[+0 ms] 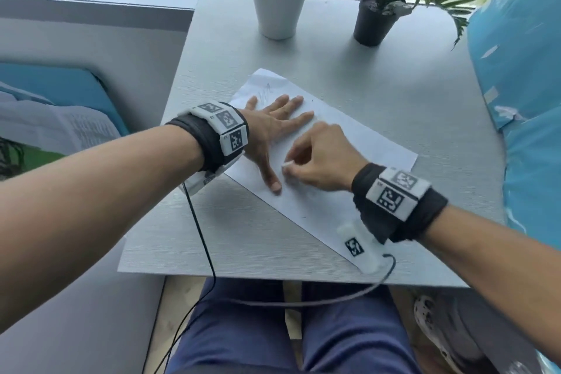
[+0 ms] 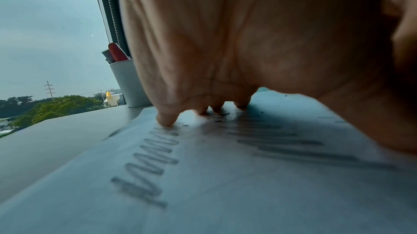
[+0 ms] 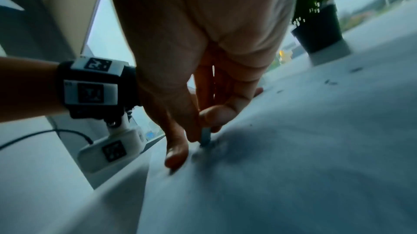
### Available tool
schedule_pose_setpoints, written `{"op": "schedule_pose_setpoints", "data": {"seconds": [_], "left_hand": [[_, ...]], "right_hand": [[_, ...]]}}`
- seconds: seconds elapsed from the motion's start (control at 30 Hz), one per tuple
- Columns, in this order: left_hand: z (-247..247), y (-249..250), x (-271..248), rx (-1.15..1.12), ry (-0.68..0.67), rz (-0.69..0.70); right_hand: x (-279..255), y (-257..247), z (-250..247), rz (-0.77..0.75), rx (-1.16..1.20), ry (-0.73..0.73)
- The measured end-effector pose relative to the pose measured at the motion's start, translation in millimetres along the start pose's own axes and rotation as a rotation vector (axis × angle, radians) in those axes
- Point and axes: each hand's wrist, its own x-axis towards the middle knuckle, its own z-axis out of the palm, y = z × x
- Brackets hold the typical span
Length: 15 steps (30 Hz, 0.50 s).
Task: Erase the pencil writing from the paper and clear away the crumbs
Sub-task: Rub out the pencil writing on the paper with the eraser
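Left hand [image 1: 270, 127] lies flat w/ fingers spread, pinning the paper [image 1: 364, 143] to the surface [image 1: 409, 70]. Right hand [image 1: 321, 158] pinches a small eraser [image 1: 287, 164], tip on the sheet beside the left thumb. Risks: hard strokes could crease or tear the paper if the left hand slips; pencil writing [image 2: 146, 168] under the palm may smear; crumbs [image 3: 329, 82] could scatter.

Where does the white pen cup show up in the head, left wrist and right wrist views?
Head: white pen cup stands top centre, beyond the paper, left of the potted plant.
Left wrist: the cup is at middle left, partly behind the left hand.
Right wrist: not in it.
Shared landmark: the paper lies in all three views.
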Motion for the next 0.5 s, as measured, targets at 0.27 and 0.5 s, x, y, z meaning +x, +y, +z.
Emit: {"op": "schedule_pose_setpoints", "data": {"seconds": [0.27, 0.5], "left_hand": [[-0.2, -1.9, 0.6, -0.011, 0.004, 0.002], [-10.7, -14.7, -1.6, -0.037, 0.028, 0.073]], "right_hand": [[37.1, 39.6, -42.3, 0.123, 0.002, 0.259], [8.7, 68.6, -55.3, 0.178, 0.110, 0.247]]}}
